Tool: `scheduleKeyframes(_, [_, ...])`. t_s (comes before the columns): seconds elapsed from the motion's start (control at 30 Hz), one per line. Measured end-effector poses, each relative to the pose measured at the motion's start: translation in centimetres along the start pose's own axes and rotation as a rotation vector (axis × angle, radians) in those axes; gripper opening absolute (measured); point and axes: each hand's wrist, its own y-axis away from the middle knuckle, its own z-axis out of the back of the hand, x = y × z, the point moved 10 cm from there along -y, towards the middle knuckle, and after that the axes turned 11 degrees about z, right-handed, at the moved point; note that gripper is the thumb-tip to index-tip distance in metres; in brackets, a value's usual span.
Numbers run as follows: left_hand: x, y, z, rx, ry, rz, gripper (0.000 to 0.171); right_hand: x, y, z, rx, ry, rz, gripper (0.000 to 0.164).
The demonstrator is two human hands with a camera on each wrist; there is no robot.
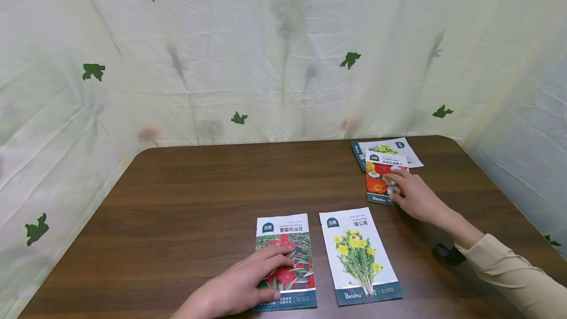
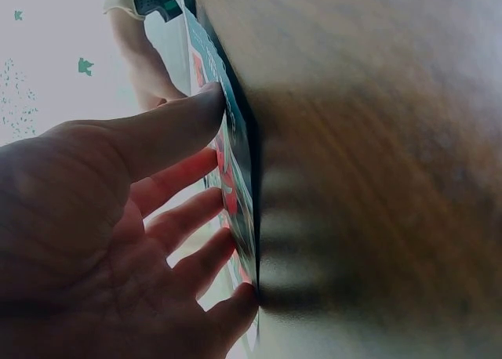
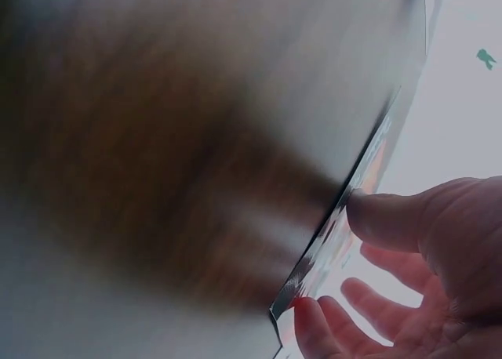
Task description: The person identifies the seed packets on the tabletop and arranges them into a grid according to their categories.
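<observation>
Orange-flowered packet (image 1: 377, 182) lies beneath the right hand (image 1: 418, 196), fingers spread, the packet's top overlapping a crosswise yellow-flowered packet (image 1: 394, 145).

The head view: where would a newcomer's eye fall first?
Most likely on the packet with red flowers, at the near side of the table, with the left hand on it. To its right lies a white packet with yellow flowers. Farther back on the right, the right hand touches an orange-flowered packet, overlapping another packet.

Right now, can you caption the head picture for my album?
Left hand on a red-flower packet, right hand on an orange-flower packet.
</observation>
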Motion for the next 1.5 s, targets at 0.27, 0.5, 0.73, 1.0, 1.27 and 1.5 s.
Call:
scheduleKeyframes(0.27, [-0.1, 0.1, 0.2, -0.012, -0.006, -0.023, 0.05, 0.7, -0.3, -0.1, -0.002, -0.011, 0.012, 0.052])
scheduleKeyframes(0.5, [-0.2, 0.1, 0.1, -0.005, -0.008, -0.025, 0.05, 1.7, -0.5, -0.1, -0.028, -0.002, 0.064, 0.046])
scheduleKeyframes(0.73, [0.0, 0.0, 0.0, 0.005, 0.007, -0.006, 0.05, 2.2, -1.0, -0.3, -0.034, 0.014, 0.107, 0.04])
scheduleKeyframes(1.0, [-0.1, 0.1, 0.1, 0.003, -0.001, -0.013, 0.05, 3.0, -1.7, -0.6, -0.045, 0.019, 0.156, 0.039])
scheduleKeyframes(1.27, [0.0, -0.1, 0.0, 0.011, -0.003, 0.006, 0.051, 3.4, -2.2, -0.8, -0.052, 0.011, 0.168, 0.039])
scheduleKeyframes(1.5, [0.0, -0.1, 0.0, 0.009, -0.001, 0.0, 0.051, 3.8, -2.7, -1.1, -0.033, -0.005, 0.154, 0.041])
